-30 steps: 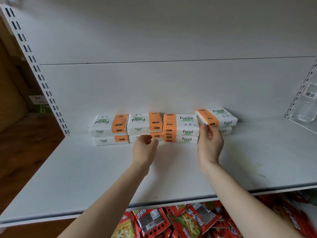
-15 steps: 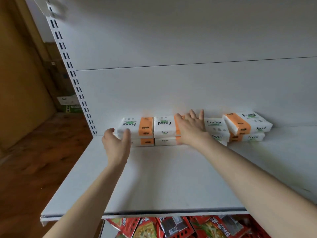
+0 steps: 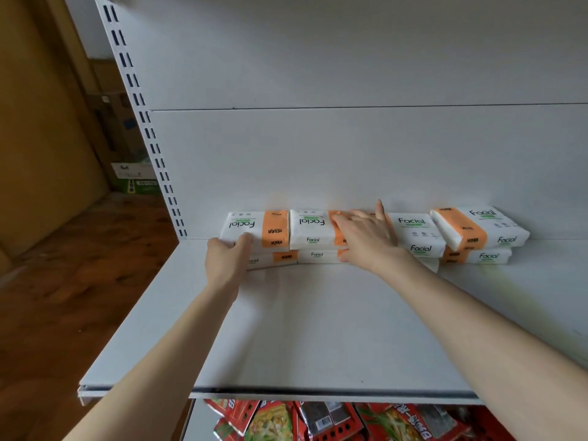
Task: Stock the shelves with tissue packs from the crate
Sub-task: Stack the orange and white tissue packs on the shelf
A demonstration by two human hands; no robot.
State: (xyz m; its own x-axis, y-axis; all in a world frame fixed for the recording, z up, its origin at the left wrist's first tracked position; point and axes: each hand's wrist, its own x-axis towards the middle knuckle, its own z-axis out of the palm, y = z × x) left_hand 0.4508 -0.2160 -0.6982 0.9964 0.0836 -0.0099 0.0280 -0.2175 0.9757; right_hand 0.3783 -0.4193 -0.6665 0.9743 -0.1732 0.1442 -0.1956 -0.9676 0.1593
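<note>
A row of white-and-orange plastic-wrapped "Facial" tissue packs sits in four low stacks against the back panel of the white metal shelf point(image 3: 318, 329). The left hand point(image 3: 227, 261) presses against the front left corner of the leftmost tissue stack point(image 3: 259, 233), thumb up on the top pack's front face and fingers curled at its side, so its grip is narrow and braced on the stack rather than closed around it. The right hand point(image 3: 366, 237) lies flat and spread wide, palm down on the orange band where the second tissue stack point(image 3: 310, 230) meets the third tissue stack point(image 3: 416, 233), holding nothing. The rightmost tissue stack point(image 3: 480, 237) stands apart from both hands, its top pack skewed. Red snack packets point(image 3: 318, 421) fill the shelf below.
</note>
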